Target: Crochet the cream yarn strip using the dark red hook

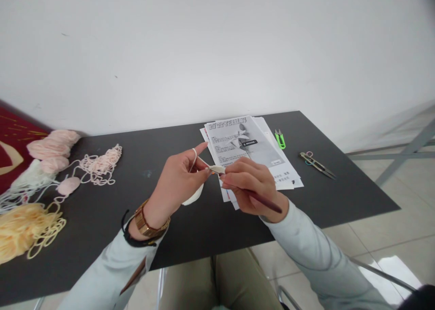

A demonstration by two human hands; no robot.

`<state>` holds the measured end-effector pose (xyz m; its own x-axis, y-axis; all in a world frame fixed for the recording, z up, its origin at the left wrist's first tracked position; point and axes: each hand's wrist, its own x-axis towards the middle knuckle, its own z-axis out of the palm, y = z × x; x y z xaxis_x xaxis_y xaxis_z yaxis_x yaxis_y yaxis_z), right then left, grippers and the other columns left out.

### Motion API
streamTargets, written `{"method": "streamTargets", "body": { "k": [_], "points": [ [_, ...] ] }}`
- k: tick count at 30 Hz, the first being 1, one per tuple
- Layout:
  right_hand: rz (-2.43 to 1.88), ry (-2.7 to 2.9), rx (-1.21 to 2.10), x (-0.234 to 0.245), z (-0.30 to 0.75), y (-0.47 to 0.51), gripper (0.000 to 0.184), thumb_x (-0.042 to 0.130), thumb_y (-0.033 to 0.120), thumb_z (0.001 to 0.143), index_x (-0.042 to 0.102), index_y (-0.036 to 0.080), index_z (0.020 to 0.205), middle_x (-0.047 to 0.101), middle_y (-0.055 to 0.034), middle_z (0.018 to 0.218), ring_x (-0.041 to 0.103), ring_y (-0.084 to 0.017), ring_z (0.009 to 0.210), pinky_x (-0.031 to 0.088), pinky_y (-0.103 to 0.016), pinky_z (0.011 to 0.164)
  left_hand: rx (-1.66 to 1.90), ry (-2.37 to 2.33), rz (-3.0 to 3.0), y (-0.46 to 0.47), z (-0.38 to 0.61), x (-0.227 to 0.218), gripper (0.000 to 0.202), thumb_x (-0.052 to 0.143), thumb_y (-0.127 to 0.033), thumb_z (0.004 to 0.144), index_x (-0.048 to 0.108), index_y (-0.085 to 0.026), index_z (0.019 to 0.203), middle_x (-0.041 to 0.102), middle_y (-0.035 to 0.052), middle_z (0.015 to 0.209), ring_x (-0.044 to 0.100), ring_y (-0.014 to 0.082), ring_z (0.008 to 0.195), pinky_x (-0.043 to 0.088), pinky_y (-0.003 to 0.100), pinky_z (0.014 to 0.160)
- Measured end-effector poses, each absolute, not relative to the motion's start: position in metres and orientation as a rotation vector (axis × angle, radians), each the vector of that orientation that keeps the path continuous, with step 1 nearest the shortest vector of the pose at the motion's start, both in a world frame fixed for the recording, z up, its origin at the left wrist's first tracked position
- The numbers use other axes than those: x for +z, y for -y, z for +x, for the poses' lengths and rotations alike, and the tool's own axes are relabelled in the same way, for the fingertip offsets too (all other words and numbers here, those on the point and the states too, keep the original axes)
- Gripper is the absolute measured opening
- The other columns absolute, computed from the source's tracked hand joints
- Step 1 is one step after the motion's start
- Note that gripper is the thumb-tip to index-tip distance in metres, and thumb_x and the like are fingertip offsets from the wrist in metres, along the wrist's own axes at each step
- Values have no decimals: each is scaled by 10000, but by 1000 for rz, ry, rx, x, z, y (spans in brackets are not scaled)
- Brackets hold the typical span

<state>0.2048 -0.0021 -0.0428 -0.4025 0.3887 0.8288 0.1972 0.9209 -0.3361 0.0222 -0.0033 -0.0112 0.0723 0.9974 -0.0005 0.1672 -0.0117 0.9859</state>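
My left hand [180,176] pinches the edge of a small white crochet piece [217,169] between thumb and fingers. A strand of white yarn [195,153] loops over its raised index finger and runs down to the piece. In my right hand [253,181] is a crochet hook [264,201] with a dark red handle; its tip is at the piece, hidden by the fingers. Both hands meet above the table, just left of the printed sheets. Under my left hand, partly covered, lies a white yarn bundle [193,197].
Printed sheets [246,142] lie on the dark table [204,237]. Green thread snips [280,140] and metal snips [317,165] are to their right. Pink yarn [52,149], a loose pink tangle [102,165] and yellow yarn [20,233] occupy the left side, near a red bag [13,142].
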Motion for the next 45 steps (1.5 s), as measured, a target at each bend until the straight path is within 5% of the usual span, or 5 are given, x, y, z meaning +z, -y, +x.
{"method": "streamTargets", "body": {
  "k": [3,8,13,20,45],
  "points": [
    [-409,2045,102,-47,206,2,193,503,95,912,576,232,1028,656,-59,922,594,-175,757,491,-286,639,1087,-1270,1254,0,23,-15,185,784,-180,613,736,-143,788,700,45,680,669,259,941,491,337,822],
    [-436,2104,-7,-49,208,3,179,481,151,957,594,204,1085,664,-98,945,628,-204,837,537,-310,692,1170,-1219,1029,-5,26,-21,582,835,-191,550,696,-100,1108,673,-3,624,586,134,592,446,272,659],
    [-421,2115,-72,-52,209,3,220,490,141,950,607,203,1125,669,-115,978,646,-218,937,565,-336,759,1276,-1234,954,-6,26,-24,760,862,-221,534,627,-108,1248,696,4,671,592,123,588,442,256,638],
    [-448,2122,-5,-54,213,2,293,505,123,946,594,190,1217,673,-138,1049,651,-225,983,572,-349,774,1427,-1227,935,-3,30,-24,603,862,-211,545,704,-136,1123,711,16,694,635,156,657,485,288,693],
    [-431,1971,115,-57,206,-7,338,580,57,902,629,200,1205,690,-118,1091,676,-212,974,589,-335,787,1474,-1216,1168,0,32,-33,559,755,-230,696,655,-180,1243,657,-5,755,532,99,660,438,231,674]
  ]
}}
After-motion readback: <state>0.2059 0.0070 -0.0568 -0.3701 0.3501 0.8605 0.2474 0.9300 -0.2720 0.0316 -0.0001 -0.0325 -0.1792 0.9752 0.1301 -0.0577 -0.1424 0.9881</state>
